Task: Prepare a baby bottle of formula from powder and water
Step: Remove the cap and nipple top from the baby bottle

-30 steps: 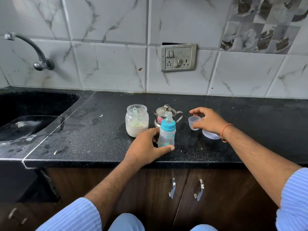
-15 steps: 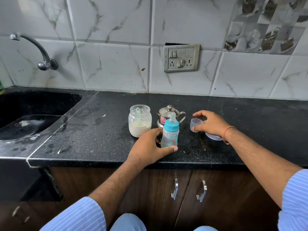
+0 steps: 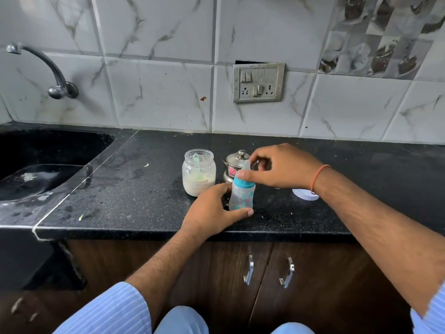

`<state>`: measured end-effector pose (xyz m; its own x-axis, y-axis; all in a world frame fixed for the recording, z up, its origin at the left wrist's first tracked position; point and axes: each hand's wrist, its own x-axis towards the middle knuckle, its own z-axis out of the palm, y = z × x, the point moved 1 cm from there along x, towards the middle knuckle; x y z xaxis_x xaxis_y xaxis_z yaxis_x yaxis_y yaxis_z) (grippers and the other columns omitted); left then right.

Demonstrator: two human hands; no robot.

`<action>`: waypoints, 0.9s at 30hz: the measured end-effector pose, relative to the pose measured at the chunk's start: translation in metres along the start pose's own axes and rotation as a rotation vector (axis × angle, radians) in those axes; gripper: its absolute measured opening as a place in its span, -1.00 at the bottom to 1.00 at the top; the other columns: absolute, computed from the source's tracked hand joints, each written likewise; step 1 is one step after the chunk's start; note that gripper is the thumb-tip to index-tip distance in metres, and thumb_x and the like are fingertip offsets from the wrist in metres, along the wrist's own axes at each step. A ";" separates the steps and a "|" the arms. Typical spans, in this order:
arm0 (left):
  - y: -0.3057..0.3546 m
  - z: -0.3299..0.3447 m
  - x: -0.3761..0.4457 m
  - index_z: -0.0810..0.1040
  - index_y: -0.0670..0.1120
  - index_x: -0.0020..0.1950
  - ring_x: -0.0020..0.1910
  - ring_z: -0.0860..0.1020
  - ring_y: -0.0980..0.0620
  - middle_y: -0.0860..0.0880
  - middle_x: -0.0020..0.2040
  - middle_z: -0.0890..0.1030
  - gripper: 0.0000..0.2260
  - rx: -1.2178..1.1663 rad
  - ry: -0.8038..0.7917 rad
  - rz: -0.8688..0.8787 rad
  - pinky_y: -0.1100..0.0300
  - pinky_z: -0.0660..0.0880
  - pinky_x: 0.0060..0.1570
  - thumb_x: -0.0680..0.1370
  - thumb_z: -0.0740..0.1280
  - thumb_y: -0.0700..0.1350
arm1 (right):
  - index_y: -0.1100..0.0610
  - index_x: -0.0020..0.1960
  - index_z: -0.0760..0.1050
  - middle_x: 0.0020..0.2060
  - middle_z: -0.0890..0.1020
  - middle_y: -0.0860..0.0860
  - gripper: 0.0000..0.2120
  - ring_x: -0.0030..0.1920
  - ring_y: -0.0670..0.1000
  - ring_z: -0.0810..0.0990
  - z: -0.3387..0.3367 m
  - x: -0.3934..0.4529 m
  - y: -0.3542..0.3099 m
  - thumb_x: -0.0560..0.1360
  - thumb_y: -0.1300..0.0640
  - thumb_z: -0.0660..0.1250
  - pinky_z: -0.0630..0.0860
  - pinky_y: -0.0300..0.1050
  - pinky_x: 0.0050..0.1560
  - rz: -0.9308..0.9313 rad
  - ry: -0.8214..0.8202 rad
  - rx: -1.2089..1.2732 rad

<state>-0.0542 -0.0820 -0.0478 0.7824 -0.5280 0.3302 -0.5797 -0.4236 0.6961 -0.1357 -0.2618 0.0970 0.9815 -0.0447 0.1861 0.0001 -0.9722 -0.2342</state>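
A small clear baby bottle [image 3: 242, 195] with a blue collar and a teat stands upright near the front of the black counter [image 3: 134, 196]. My left hand [image 3: 212, 210] wraps its lower part from the left, thumb across the base. Above it, my right hand [image 3: 284, 167] comes in from the right, with the thumb on the blue collar and the fingers curled behind the teat. A glass jar of pale powder [image 3: 198, 174] with a green scoop inside stands open just left of the bottle. A small lidded steel pot [image 3: 234, 162] sits behind it.
A white round lid [image 3: 304, 195] lies on the counter under my right wrist. The black sink [image 3: 36, 174] and its tap [image 3: 48, 71] are at the left. A switch board [image 3: 258, 83] is on the tiled wall. Cabinet doors with metal handles [image 3: 249, 270] are below.
My right hand has left the small clear cup at the right and moved left onto the top of the bottle. My left hand has stayed on the bottle.
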 end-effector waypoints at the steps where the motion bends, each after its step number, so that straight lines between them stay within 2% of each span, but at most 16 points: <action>1: -0.001 0.000 0.000 0.66 0.09 0.31 -0.08 0.60 0.25 0.22 -0.01 0.67 -0.35 -0.005 -0.002 0.001 0.23 0.55 -0.07 0.37 0.60 0.44 | -0.14 -0.10 0.56 -0.25 0.64 -0.17 -0.37 -0.25 -0.15 0.59 0.000 0.002 -0.010 0.32 -0.68 0.23 0.52 -0.07 -0.21 0.002 -0.044 -0.125; 2: -0.001 0.001 0.000 0.65 0.09 0.36 0.03 0.64 0.24 0.21 0.08 0.71 -0.26 -0.009 -0.002 -0.004 0.15 0.63 0.06 0.33 0.55 0.50 | -0.10 -0.16 0.51 -0.28 0.61 -0.15 -0.34 -0.27 -0.12 0.55 0.001 0.004 -0.019 0.33 -0.70 0.18 0.47 -0.06 -0.23 -0.007 -0.075 -0.249; 4: -0.001 0.000 0.000 0.62 0.11 0.44 0.20 0.66 0.20 0.19 0.22 0.73 -0.13 -0.016 -0.006 -0.011 0.02 0.66 0.24 0.26 0.47 0.57 | -0.07 -0.25 0.43 -0.31 0.54 -0.13 -0.35 -0.31 -0.11 0.46 0.001 0.010 -0.030 0.38 -0.67 0.17 0.40 -0.07 -0.26 -0.042 -0.095 -0.417; 7: 0.000 -0.001 -0.001 0.62 0.11 0.44 0.19 0.67 0.16 0.17 0.22 0.73 -0.11 -0.029 -0.021 -0.012 -0.03 0.67 0.23 0.25 0.45 0.59 | 0.00 -0.29 0.35 -0.36 0.51 -0.05 -0.40 -0.36 -0.04 0.43 -0.004 0.018 -0.037 0.46 -0.53 0.31 0.35 -0.04 -0.31 -0.101 -0.136 -0.451; 10: 0.001 -0.002 0.000 0.64 0.10 0.41 0.14 0.68 0.14 0.16 0.19 0.74 -0.14 -0.034 -0.027 -0.012 -0.03 0.68 0.19 0.26 0.45 0.57 | 0.11 -0.15 0.50 -0.29 0.60 0.03 -0.43 -0.30 0.05 0.48 -0.002 0.026 -0.031 0.49 -0.44 0.39 0.30 -0.03 -0.31 -0.147 -0.185 -0.379; 12: 0.003 -0.003 0.000 0.64 0.11 0.41 0.16 0.68 0.14 0.15 0.20 0.74 -0.17 -0.041 -0.026 -0.009 -0.01 0.67 0.21 0.27 0.46 0.55 | 0.12 0.02 0.59 -0.28 0.58 -0.04 -0.44 -0.30 -0.02 0.48 -0.001 0.028 -0.027 0.48 -0.41 0.42 0.29 -0.09 -0.33 -0.153 -0.191 -0.317; 15: 0.003 -0.002 0.000 0.65 0.14 0.38 0.12 0.68 0.17 0.17 0.16 0.75 -0.27 -0.052 -0.025 -0.002 0.01 0.67 0.18 0.33 0.52 0.49 | 0.01 0.16 0.61 -0.27 0.57 -0.12 -0.50 -0.28 -0.13 0.47 -0.005 0.032 -0.024 0.47 -0.36 0.47 0.32 -0.15 -0.29 -0.171 -0.239 -0.292; 17: 0.002 -0.002 0.001 0.66 0.14 0.36 0.09 0.68 0.20 0.19 0.13 0.75 -0.36 -0.057 -0.040 -0.001 0.00 0.68 0.17 0.38 0.57 0.42 | -0.07 0.21 0.62 -0.14 0.64 -0.09 -0.56 -0.20 -0.14 0.52 -0.009 0.037 -0.020 0.45 -0.29 0.53 0.40 -0.14 -0.21 -0.226 -0.300 -0.268; 20: 0.002 -0.003 0.001 0.66 0.16 0.40 0.10 0.67 0.23 0.23 0.12 0.74 -0.35 -0.058 -0.057 -0.007 0.05 0.66 0.18 0.38 0.58 0.41 | -0.14 0.23 0.64 0.07 0.65 -0.14 -0.59 0.01 -0.07 0.60 -0.012 0.043 -0.012 0.43 -0.14 0.62 0.53 -0.11 0.02 -0.330 -0.376 -0.191; 23: 0.003 -0.004 0.002 0.66 0.14 0.40 0.08 0.65 0.24 0.25 0.10 0.72 -0.39 -0.051 -0.045 -0.008 0.13 0.61 0.12 0.43 0.64 0.33 | -0.12 0.27 0.65 0.10 0.65 -0.13 -0.55 0.04 -0.04 0.63 -0.015 0.048 -0.017 0.41 -0.04 0.65 0.57 -0.16 0.05 -0.376 -0.424 -0.219; 25: 0.005 -0.004 0.002 0.64 0.11 0.43 0.13 0.65 0.23 0.23 0.16 0.72 -0.36 -0.030 -0.034 -0.009 0.12 0.62 0.18 0.43 0.64 0.34 | -0.13 0.30 0.64 0.12 0.67 -0.15 -0.49 0.05 -0.04 0.66 -0.020 0.050 -0.022 0.38 0.01 0.68 0.60 -0.15 0.08 -0.370 -0.468 -0.223; 27: 0.005 -0.003 0.001 0.65 0.11 0.41 0.14 0.65 0.25 0.22 0.18 0.73 -0.36 -0.032 -0.025 -0.014 0.09 0.64 0.22 0.42 0.64 0.35 | -0.12 0.36 0.56 0.17 0.65 -0.17 -0.36 0.04 -0.07 0.65 -0.021 0.052 -0.024 0.34 -0.10 0.69 0.59 -0.11 0.11 -0.316 -0.478 -0.283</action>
<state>-0.0552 -0.0824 -0.0422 0.7844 -0.5406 0.3041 -0.5605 -0.4079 0.7207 -0.0888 -0.2459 0.1323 0.9193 0.2983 -0.2567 0.3175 -0.9476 0.0359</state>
